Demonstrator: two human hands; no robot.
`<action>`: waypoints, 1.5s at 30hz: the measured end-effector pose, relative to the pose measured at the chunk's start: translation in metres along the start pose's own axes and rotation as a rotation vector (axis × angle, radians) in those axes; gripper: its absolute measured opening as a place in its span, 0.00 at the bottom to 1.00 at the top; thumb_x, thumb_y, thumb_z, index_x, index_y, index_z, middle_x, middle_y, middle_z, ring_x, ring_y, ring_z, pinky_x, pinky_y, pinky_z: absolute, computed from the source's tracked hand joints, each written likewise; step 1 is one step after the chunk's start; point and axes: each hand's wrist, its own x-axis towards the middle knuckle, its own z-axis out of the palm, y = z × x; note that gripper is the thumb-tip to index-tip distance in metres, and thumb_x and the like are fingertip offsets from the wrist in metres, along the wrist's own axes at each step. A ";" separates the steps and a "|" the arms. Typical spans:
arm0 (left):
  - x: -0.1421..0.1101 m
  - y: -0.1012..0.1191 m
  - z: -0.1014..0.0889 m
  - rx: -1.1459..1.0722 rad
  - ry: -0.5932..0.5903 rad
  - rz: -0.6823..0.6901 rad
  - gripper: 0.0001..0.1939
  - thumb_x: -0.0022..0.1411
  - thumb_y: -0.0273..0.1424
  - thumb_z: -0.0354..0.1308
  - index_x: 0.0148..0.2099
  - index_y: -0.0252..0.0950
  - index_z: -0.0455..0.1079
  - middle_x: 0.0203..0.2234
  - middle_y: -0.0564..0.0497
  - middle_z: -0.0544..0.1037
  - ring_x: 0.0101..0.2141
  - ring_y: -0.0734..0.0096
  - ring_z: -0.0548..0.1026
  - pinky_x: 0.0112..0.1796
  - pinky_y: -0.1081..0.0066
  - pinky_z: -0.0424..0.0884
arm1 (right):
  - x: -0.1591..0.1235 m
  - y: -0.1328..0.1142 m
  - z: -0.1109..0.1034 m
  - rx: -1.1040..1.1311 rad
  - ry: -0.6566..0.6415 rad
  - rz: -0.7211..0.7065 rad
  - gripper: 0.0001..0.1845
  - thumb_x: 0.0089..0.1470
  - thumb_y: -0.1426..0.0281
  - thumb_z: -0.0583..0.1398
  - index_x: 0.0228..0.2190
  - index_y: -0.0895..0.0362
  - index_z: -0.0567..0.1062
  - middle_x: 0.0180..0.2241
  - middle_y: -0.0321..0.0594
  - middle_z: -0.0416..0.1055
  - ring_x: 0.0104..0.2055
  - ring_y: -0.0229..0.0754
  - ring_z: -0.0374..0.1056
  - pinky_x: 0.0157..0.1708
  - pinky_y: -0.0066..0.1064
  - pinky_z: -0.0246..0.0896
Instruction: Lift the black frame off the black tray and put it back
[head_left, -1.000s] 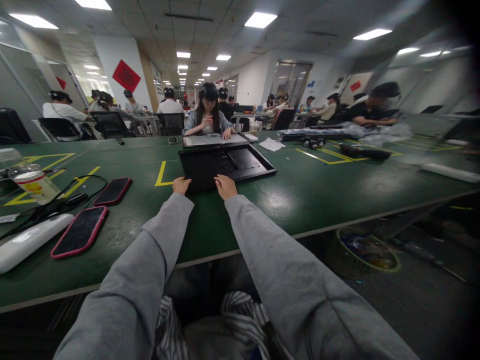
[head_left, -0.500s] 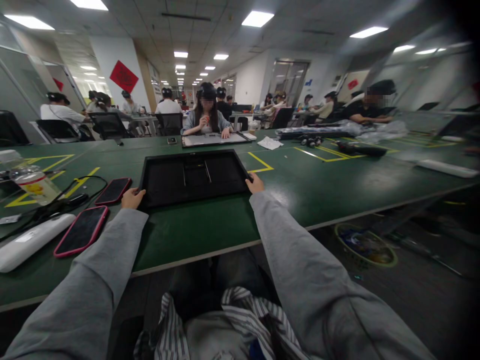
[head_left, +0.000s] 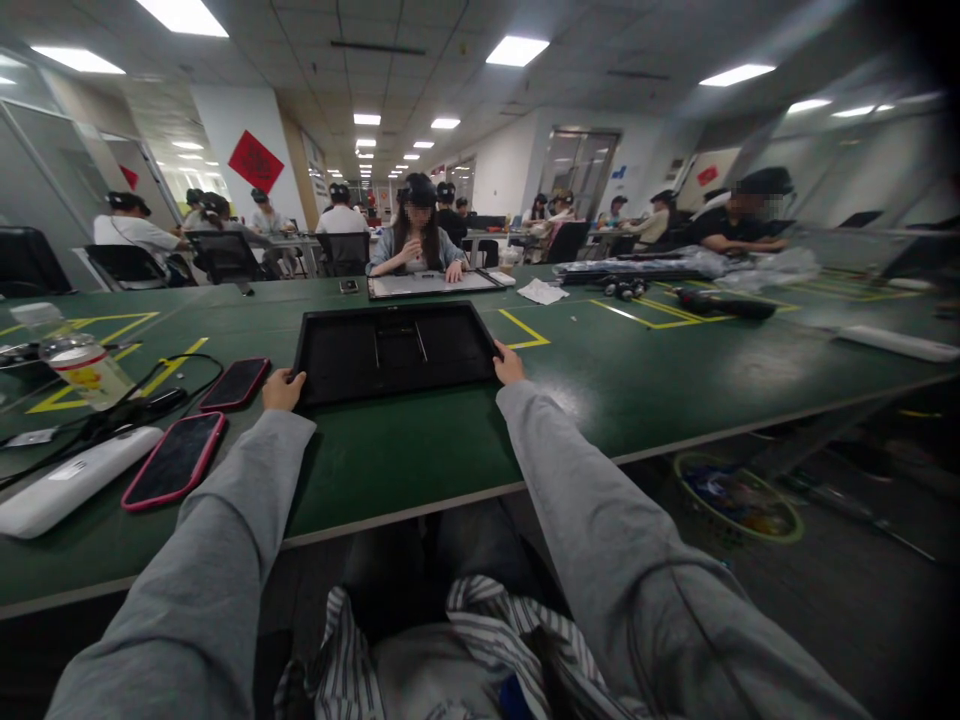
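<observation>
A wide black shallow tray-like panel (head_left: 337, 350) with a raised rim lies on the green table in front of me. Two thin shiny bars (head_left: 421, 342) stand out in its middle part. At its left end my left hand (head_left: 282, 390) is closed round the rim, thumb on top. My right hand (head_left: 509, 365) grips the opposite end the same way, fingers partly hidden by the rim. Just left of my left hand lies a dark phone (head_left: 235, 384) in a pink case, and a second pink-cased phone (head_left: 174, 461) is nearer to me.
On the left are a white elongated device (head_left: 79, 482), black cables and a drink bottle (head_left: 84, 365). Across the table sits a person with a white board (head_left: 435, 284). A crumpled tissue (head_left: 542, 291) and a black power tool (head_left: 724, 303) lie farther right. A basket (head_left: 739, 497) stands below.
My view has shifted slightly. Both hands keep hold of the black panel, which has turned a little. The orange object in the hand of the person opposite no longer shows.
</observation>
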 end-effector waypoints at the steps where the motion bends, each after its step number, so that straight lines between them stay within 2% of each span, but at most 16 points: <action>1: 0.000 0.001 0.000 0.002 0.003 0.003 0.27 0.58 0.43 0.57 0.55 0.32 0.70 0.48 0.39 0.77 0.50 0.56 0.73 0.51 0.63 0.66 | 0.000 -0.001 0.000 -0.001 0.003 0.005 0.29 0.54 0.77 0.55 0.58 0.57 0.68 0.55 0.46 0.70 0.57 0.47 0.66 0.58 0.47 0.60; 6: -0.007 0.005 -0.001 0.060 0.025 0.038 0.26 0.60 0.43 0.54 0.56 0.33 0.70 0.50 0.38 0.75 0.52 0.53 0.71 0.51 0.61 0.65 | -0.001 -0.001 0.000 -0.011 -0.012 0.000 0.29 0.54 0.75 0.54 0.58 0.57 0.68 0.54 0.47 0.71 0.57 0.49 0.65 0.58 0.48 0.60; 9: -0.017 0.015 -0.002 0.145 0.045 0.049 0.24 0.63 0.41 0.50 0.56 0.33 0.70 0.51 0.35 0.74 0.53 0.48 0.70 0.52 0.51 0.62 | -0.003 -0.003 -0.001 -0.034 -0.004 -0.017 0.29 0.54 0.75 0.54 0.58 0.58 0.68 0.53 0.48 0.72 0.56 0.50 0.67 0.57 0.48 0.60; 11: -0.025 0.024 -0.004 0.184 0.123 0.089 0.22 0.65 0.39 0.48 0.55 0.34 0.70 0.52 0.35 0.73 0.55 0.48 0.67 0.55 0.46 0.56 | -0.005 -0.007 -0.004 -0.080 0.020 -0.025 0.29 0.55 0.75 0.53 0.59 0.59 0.67 0.53 0.49 0.71 0.54 0.50 0.67 0.57 0.48 0.60; 13: -0.034 0.034 -0.008 0.175 0.249 0.167 0.21 0.67 0.38 0.44 0.56 0.34 0.68 0.54 0.37 0.71 0.59 0.52 0.62 0.58 0.47 0.49 | -0.009 -0.013 -0.010 -0.122 0.093 -0.069 0.30 0.57 0.74 0.50 0.61 0.59 0.64 0.56 0.49 0.69 0.55 0.49 0.66 0.57 0.46 0.58; 16: -0.047 0.046 -0.018 0.115 0.429 0.281 0.24 0.69 0.38 0.40 0.59 0.33 0.63 0.57 0.38 0.68 0.62 0.58 0.58 0.60 0.53 0.44 | -0.017 -0.028 -0.023 -0.147 0.291 -0.185 0.32 0.60 0.73 0.45 0.65 0.57 0.54 0.61 0.48 0.62 0.60 0.47 0.61 0.60 0.44 0.54; 18: -0.053 0.052 -0.026 0.080 0.505 0.322 0.25 0.69 0.38 0.38 0.62 0.31 0.59 0.59 0.37 0.65 0.61 0.60 0.59 0.60 0.57 0.43 | -0.022 -0.039 -0.032 -0.165 0.403 -0.214 0.33 0.62 0.73 0.43 0.67 0.57 0.47 0.63 0.48 0.59 0.62 0.47 0.57 0.61 0.46 0.51; 20: -0.057 0.055 -0.032 0.059 0.532 0.340 0.26 0.70 0.38 0.37 0.64 0.30 0.55 0.60 0.36 0.63 0.61 0.61 0.59 0.60 0.58 0.43 | -0.027 -0.047 -0.039 -0.188 0.458 -0.213 0.33 0.63 0.72 0.41 0.68 0.57 0.44 0.63 0.49 0.57 0.63 0.48 0.55 0.61 0.47 0.50; 25: -0.057 0.054 -0.033 0.056 0.504 0.359 0.26 0.70 0.38 0.37 0.64 0.31 0.55 0.61 0.36 0.63 0.63 0.62 0.57 0.61 0.57 0.40 | -0.029 -0.049 -0.037 -0.208 0.430 -0.232 0.32 0.63 0.72 0.41 0.67 0.58 0.48 0.64 0.46 0.56 0.64 0.44 0.53 0.62 0.43 0.48; 29: -0.048 0.043 -0.020 0.129 0.407 0.310 0.24 0.69 0.37 0.40 0.61 0.33 0.61 0.60 0.38 0.66 0.64 0.59 0.54 0.61 0.51 0.38 | -0.023 -0.036 -0.025 -0.239 0.248 -0.176 0.32 0.60 0.75 0.45 0.65 0.57 0.54 0.62 0.43 0.60 0.65 0.43 0.54 0.63 0.42 0.47; 33: -0.031 0.024 -0.006 0.172 0.248 0.232 0.20 0.67 0.36 0.45 0.55 0.36 0.68 0.57 0.39 0.70 0.62 0.55 0.57 0.58 0.44 0.44 | -0.016 -0.022 -0.015 -0.195 0.067 -0.089 0.31 0.57 0.76 0.49 0.62 0.57 0.62 0.59 0.46 0.66 0.61 0.48 0.61 0.60 0.43 0.54; 35: -0.024 0.017 -0.001 0.194 0.181 0.198 0.19 0.66 0.37 0.47 0.53 0.36 0.70 0.56 0.39 0.71 0.61 0.54 0.58 0.57 0.42 0.46 | -0.013 -0.018 -0.013 -0.167 0.014 -0.042 0.30 0.56 0.76 0.50 0.61 0.58 0.64 0.58 0.47 0.68 0.58 0.50 0.65 0.58 0.44 0.57; 38: -0.019 0.015 0.002 0.216 0.145 0.176 0.19 0.66 0.38 0.47 0.52 0.35 0.71 0.55 0.39 0.71 0.61 0.54 0.59 0.57 0.40 0.47 | -0.010 -0.017 -0.011 -0.135 -0.018 0.006 0.30 0.57 0.75 0.51 0.61 0.59 0.64 0.57 0.47 0.69 0.57 0.51 0.65 0.59 0.45 0.57; 42: -0.018 0.018 0.000 0.228 0.134 0.123 0.21 0.65 0.40 0.47 0.53 0.36 0.71 0.55 0.39 0.72 0.59 0.53 0.62 0.56 0.41 0.50 | -0.008 -0.016 -0.010 -0.089 -0.040 0.034 0.29 0.57 0.75 0.52 0.60 0.58 0.65 0.57 0.46 0.68 0.60 0.50 0.62 0.61 0.45 0.54; 45: -0.014 0.017 -0.002 0.195 0.073 0.051 0.25 0.64 0.44 0.48 0.56 0.37 0.71 0.52 0.40 0.74 0.54 0.51 0.68 0.54 0.49 0.59 | -0.006 -0.013 -0.009 -0.055 -0.047 0.023 0.29 0.57 0.74 0.52 0.60 0.59 0.65 0.58 0.46 0.67 0.61 0.49 0.60 0.62 0.44 0.54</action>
